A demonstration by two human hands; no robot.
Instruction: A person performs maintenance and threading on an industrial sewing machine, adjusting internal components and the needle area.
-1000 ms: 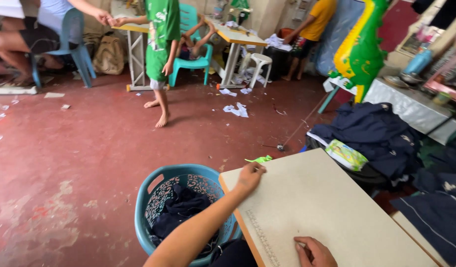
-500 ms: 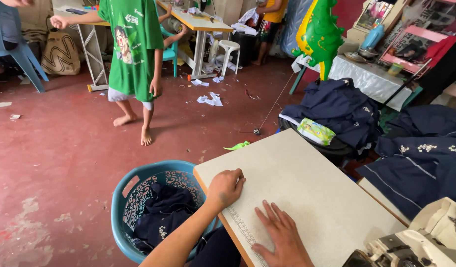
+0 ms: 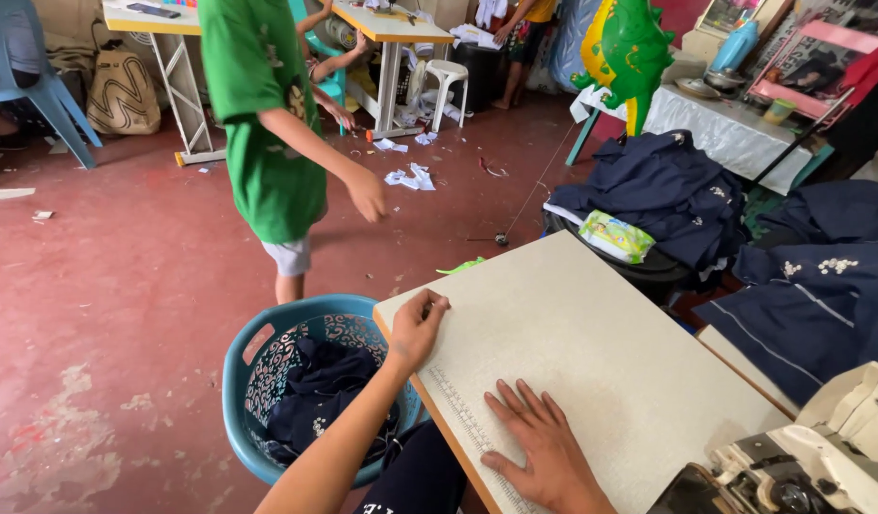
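I see my left hand (image 3: 415, 328) curled over the near-left corner of the pale speckled tabletop (image 3: 591, 352), fingers bent and gripping the edge, holding nothing else. My right hand (image 3: 539, 447) now lies flat and spread wide on the surface, palm down, empty, close to the ruler strip (image 3: 463, 424) set along the front edge; a second ago that hand was barely in view at the bottom edge of the board, and it has since slid up onto the panel. My view has also swung right and down, so the white sewing machine (image 3: 819, 457) now shows at the lower right, just beside the tabletop, where it was out of sight before. I judge both hands are bracing or positioning on the board rather than working any cloth, since no fabric lies on it. The blue laundry basket (image 3: 244, 381) sits on the red floor (image 3: 96, 305) just left of the tabletop, under my left forearm, with dark navy garments (image 3: 315, 400) piled in it. More navy clothing (image 3: 667, 195) is heaped beyond the far edge, with a green-and-white packet (image 3: 615, 235) on top. The person in the green shirt (image 3: 253, 114) has walked closer and now stands right behind the basket.
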